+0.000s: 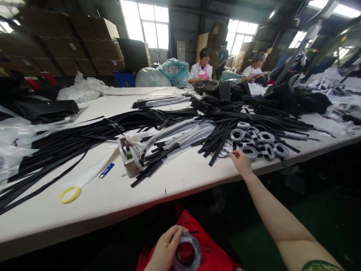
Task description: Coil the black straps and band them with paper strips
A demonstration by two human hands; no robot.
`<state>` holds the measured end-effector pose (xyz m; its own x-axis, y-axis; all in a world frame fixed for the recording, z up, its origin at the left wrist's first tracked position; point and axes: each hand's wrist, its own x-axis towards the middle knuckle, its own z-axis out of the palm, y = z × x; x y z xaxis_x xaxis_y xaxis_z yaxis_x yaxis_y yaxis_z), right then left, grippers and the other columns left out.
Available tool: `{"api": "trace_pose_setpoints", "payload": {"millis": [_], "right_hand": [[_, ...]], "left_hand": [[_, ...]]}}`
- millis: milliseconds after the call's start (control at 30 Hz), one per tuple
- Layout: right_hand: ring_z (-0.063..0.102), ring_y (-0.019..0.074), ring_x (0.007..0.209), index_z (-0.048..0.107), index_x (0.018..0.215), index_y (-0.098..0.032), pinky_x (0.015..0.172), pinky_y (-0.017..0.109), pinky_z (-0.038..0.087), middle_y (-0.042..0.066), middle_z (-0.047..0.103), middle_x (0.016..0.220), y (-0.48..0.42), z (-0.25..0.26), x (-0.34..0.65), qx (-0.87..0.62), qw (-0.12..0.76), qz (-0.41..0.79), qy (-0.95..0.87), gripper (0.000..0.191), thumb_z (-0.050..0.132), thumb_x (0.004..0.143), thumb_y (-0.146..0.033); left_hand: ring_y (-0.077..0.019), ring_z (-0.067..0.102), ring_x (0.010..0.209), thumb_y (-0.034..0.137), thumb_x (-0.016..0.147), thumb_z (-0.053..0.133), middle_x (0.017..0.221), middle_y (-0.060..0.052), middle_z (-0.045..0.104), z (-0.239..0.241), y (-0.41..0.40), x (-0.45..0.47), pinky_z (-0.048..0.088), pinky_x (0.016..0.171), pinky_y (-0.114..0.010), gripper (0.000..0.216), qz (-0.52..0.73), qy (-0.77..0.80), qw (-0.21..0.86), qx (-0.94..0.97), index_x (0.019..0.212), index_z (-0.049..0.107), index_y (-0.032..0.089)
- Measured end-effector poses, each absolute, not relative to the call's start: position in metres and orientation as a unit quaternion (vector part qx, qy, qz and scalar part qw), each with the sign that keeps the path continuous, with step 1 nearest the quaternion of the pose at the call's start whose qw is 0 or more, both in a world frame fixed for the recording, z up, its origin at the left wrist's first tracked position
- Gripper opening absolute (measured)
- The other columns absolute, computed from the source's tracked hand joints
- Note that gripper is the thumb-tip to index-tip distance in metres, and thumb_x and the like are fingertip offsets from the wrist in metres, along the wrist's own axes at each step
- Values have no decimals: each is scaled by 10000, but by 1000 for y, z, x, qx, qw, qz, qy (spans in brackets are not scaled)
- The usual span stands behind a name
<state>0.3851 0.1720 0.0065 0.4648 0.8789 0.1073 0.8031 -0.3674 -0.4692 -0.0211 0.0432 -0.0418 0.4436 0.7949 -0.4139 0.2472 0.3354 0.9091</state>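
Low in front of the red apron (216, 254), my left hand (166, 244) is closed around one side of a grey coil (197, 250) that looks like a strap or cord in clear wrapping. My right hand (241, 162) is stretched out to the table edge, its fingertips pinched together at a pile of small pale pieces (225, 149). What they grip, if anything, is too small to make out. Just right of those fingers lie several similar grey coils (266, 137), heaped together near the edge.
Long black straps (76, 141) lie in bundles across the white table (158, 203). Nearer are a small metal box (129, 158), a blue cutter (106, 170) and a yellow tape ring (70, 195). Black bags (270, 99) are piled at the far side, where two people (201, 69) sit working.
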Motion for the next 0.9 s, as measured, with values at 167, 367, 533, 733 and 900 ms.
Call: {"api": "trace_pose_setpoints", "payload": {"millis": [167,367,533,733,900], "right_hand": [[594,278,976,686,1072,-132,840,358,425,170,649,1088,182,-15,421,-834,173,6,-524,297,578,811,-223],[577,254,985,702,1000,-137,856,339,408,158,654,1063,179,-35,421,-822,136,-36,-551,288,434,934,-219],[560,264,1007,672,1080,-109,872,341,402,166,656,1070,184,-32,422,-815,124,-40,-565,272,530,885,-235],[602,274,939,707,954,-119,823,358,422,185,683,1012,182,-21,417,-830,134,-28,-541,275,468,898,-243],[673,246,795,669,1012,-146,748,341,497,109,722,826,133,-5,390,-823,214,41,-524,286,461,899,-307]], "left_hand": [[-219,585,845,666,805,535,828,-27,668,-40,47,-18,461,803,-282,490,211,489,657,534,827,695,203],[-220,600,871,674,814,526,880,-35,693,-43,50,-18,467,818,-291,520,207,475,674,527,887,712,194],[-208,609,879,649,840,519,912,-37,701,-46,50,-18,467,822,-285,513,207,458,698,510,929,716,184],[-212,622,851,679,800,551,900,-60,709,-41,48,-19,482,797,-291,561,218,460,719,474,935,721,162],[-184,629,754,646,824,546,882,-57,717,-48,43,-25,493,738,-290,530,240,475,730,428,984,713,170]]}}
